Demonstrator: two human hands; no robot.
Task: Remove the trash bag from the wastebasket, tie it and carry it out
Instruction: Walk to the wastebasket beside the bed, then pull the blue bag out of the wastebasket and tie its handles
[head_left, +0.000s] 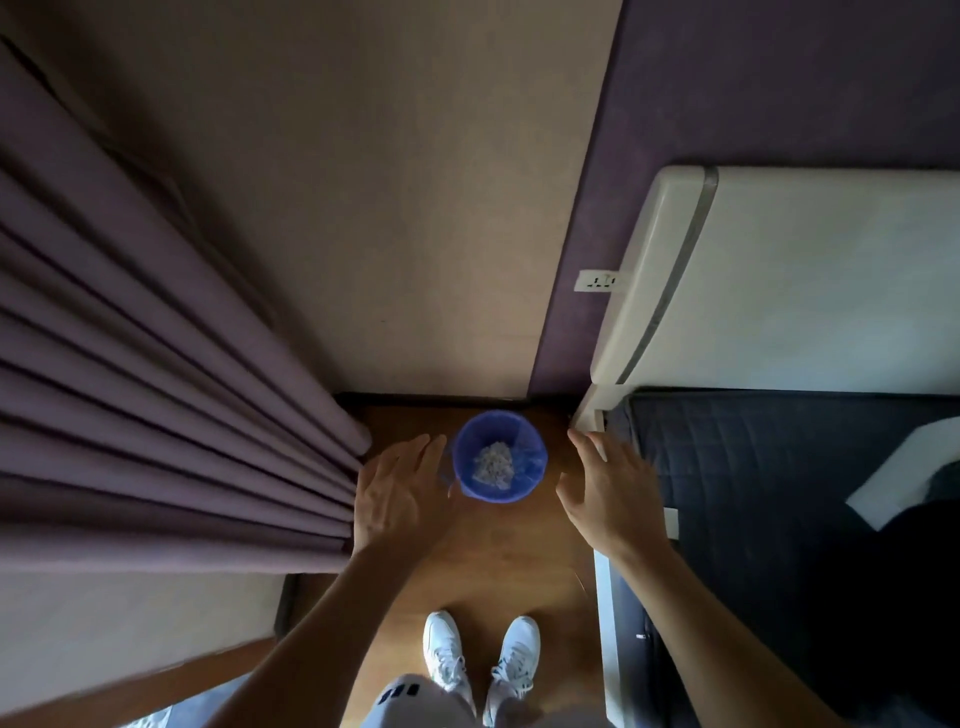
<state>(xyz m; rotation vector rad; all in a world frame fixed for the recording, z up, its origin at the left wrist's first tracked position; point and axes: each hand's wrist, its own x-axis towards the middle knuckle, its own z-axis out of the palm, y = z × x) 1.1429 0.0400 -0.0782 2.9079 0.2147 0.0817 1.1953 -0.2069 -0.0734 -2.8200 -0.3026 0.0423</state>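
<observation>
Wastebasket (500, 457): on floor at far wall, between curtain (171, 395) and bed (779, 467); blue trash bag (532, 457) still lining it. Left hand (397, 491), right hand (610, 491): fingers spread, empty, flanking it. Removal, tying and carrying out all remain.

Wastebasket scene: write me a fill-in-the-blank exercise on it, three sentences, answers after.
1. The wastebasket on the wooden floor is lined with a bag coloured ____.
2. The left hand and right hand hover with spread fingers on either side of the wastebasket, and neither holds ____.
3. The curtain hangs on the person's ____ side.

Missing words: blue; anything; left
</observation>
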